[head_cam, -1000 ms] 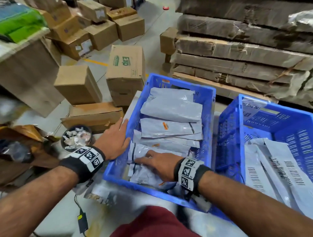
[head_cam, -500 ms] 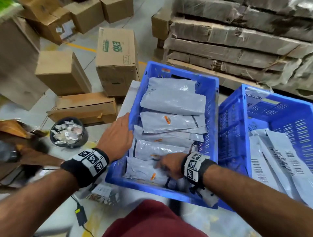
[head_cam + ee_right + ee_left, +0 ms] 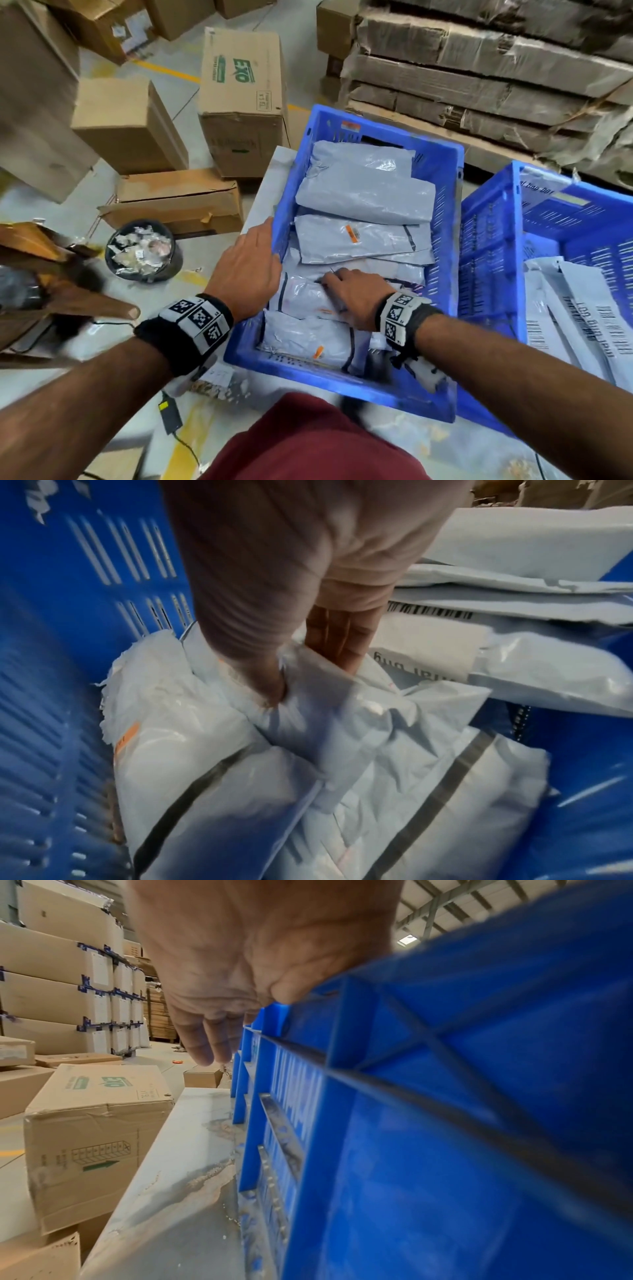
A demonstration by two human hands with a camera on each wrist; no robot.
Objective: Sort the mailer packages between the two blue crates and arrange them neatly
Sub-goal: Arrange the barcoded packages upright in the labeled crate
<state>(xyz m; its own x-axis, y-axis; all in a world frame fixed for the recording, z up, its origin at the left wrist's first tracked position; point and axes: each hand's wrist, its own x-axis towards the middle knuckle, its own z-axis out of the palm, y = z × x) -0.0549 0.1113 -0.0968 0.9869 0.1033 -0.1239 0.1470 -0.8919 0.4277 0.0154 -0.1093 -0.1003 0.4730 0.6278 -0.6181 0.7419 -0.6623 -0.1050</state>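
Observation:
The left blue crate [image 3: 342,382] holds a row of several overlapping grey mailers [image 3: 363,195]. My right hand [image 3: 349,294] is inside it near the front. The thumb lies on top of one grey mailer [image 3: 301,294] and the fingers are tucked behind its edge, pinching it [image 3: 342,723]. My left hand [image 3: 246,270] rests against that crate's left wall [image 3: 445,1123], thumb on the rim and fingers straight along the outside. The right blue crate [image 3: 493,274] holds white mailers with barcodes [image 3: 575,308].
Both crates stand on a white tabletop [image 3: 178,1164]. Cardboard boxes [image 3: 239,102] crowd the floor to the left, beside a black bin of paper scraps [image 3: 142,250]. Flattened cardboard is stacked on a pallet [image 3: 479,68] behind the crates. A black adapter and cable [image 3: 169,414] lie below my left wrist.
My right hand moved from flat on the nearest mailer forward to the one behind it and dug its fingers under the edge. The left hand stayed on the crate's left rim.

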